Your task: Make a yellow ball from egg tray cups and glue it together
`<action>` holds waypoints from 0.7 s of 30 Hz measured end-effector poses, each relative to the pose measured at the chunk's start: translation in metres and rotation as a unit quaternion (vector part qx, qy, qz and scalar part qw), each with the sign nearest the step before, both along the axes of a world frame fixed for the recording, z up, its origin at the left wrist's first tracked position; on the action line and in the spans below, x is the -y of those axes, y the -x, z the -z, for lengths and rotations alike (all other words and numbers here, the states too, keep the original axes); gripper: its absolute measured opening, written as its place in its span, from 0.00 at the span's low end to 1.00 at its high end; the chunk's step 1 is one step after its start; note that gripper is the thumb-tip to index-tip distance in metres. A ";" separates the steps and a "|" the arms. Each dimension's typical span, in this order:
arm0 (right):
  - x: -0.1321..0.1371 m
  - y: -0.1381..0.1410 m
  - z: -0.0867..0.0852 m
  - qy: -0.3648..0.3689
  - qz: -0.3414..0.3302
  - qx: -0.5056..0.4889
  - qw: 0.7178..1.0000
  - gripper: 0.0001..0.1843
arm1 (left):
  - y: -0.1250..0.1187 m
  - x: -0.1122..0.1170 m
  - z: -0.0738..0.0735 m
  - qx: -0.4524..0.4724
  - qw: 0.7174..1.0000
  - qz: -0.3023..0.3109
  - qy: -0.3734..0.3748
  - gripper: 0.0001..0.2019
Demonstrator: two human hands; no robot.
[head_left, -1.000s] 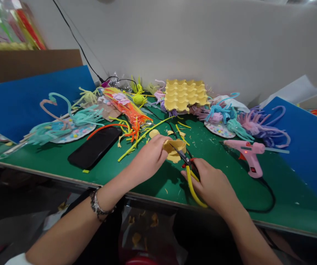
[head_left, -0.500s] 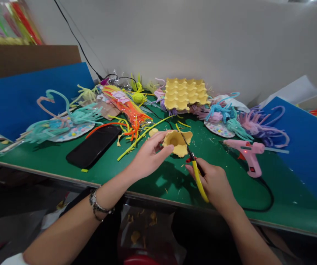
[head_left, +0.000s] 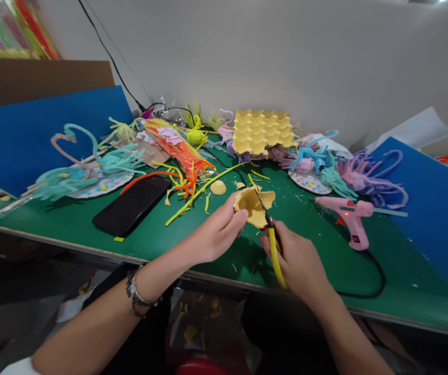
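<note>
The right hand [head_left: 302, 263] grips yellow scissors [head_left: 273, 247], whose length runs away and slightly left, so the blades meet the near right rim of the egg cup [head_left: 249, 202]. The left hand [head_left: 218, 234] pinches the cup's left edge just above the table [head_left: 91, 229], with the egg tray [head_left: 260, 133] beyond

the green table [head_left: 71, 229] is bare along its front edge, on both sides of the black phone [head_left: 132, 204]. more bare green lies between the right hand [head_left: 297, 260] and the pink glue gun [head_left: 347, 213], but the gun's black cord [head_left: 380, 281] loops there. pipe cleaners [head_left: 184, 156] and a yellow egg tray [head_left: 263, 133] crowd the back. a blue board [head_left: 434, 219] blocks the far right.
</note>
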State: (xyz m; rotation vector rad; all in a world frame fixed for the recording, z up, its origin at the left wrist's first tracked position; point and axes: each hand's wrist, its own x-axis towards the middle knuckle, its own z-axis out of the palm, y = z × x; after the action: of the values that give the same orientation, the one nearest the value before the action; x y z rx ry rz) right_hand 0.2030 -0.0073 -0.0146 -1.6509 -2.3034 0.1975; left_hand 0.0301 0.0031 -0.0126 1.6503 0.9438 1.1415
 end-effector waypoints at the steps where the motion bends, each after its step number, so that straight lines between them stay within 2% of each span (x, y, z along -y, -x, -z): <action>1: 0.000 -0.001 0.000 -0.012 0.008 0.022 1.000 0.14 | 0.000 0.001 -0.001 -0.010 1.000 0.001 -0.007 0.07; 4: -0.001 -0.005 0.001 -0.065 0.012 0.069 0.995 0.16 | -0.001 0.003 -0.006 -0.026 0.999 0.011 -0.035 0.07; 7: -0.001 -0.009 0.003 -0.127 -0.010 0.095 0.987 0.23 | 0.002 0.004 -0.010 -0.052 0.996 0.022 -0.062 0.07; 11: -0.002 -0.012 0.003 -0.179 -0.029 0.115 0.977 0.33 | 0.007 0.001 -0.007 -0.069 0.997 0.012 -0.034 0.07; 17: -0.005 -0.014 0.002 -0.152 -0.044 0.094 0.983 0.36 | 0.012 -0.009 0.002 -0.038 0.994 -0.004 0.099 0.07; 19: -0.006 -0.014 0.002 -0.135 -0.041 0.088 0.986 0.34 | 0.016 -0.011 0.002 -0.057 0.994 -0.007 0.094 0.07; 21: -0.006 -0.014 0.003 -0.122 -0.033 0.106 0.986 0.31 | 0.019 -0.012 0.000 -0.109 0.993 -0.001 0.053 0.07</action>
State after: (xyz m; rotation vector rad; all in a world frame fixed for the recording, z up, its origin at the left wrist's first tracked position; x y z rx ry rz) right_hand 0.2167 -0.0015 -0.0173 -1.5389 -2.4219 -0.2500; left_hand 0.0113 0.0147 -0.0127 1.7106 1.1249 0.9096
